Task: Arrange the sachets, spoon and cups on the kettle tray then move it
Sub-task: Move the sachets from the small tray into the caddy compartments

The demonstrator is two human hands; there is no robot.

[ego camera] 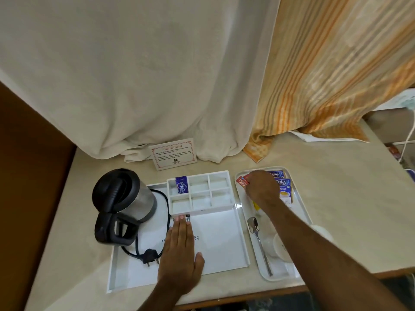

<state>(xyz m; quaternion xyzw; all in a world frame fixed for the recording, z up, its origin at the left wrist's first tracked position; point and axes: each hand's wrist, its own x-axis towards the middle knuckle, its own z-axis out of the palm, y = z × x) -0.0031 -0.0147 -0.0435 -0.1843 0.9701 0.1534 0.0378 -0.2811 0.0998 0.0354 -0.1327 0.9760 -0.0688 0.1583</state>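
Right now, from the head view, I have my left hand lying flat, fingers spread straight, on the bare floor of the kettle tray, fingertips just short of the sachet organiser. That organiser sits at the tray's far edge; one purple sachet stands in its far-left compartment. The kettle stands at the tray's left, its cord and plug coiled in front.

My right hand reaches over the second tray, just beside the first on the counter. Its grip is closed on red sachets at that tray's far-left corner. Blue tea sachets lie just past the hand. A spoon lies lengthwise on this tray, and a white cup sits partly under my forearm.
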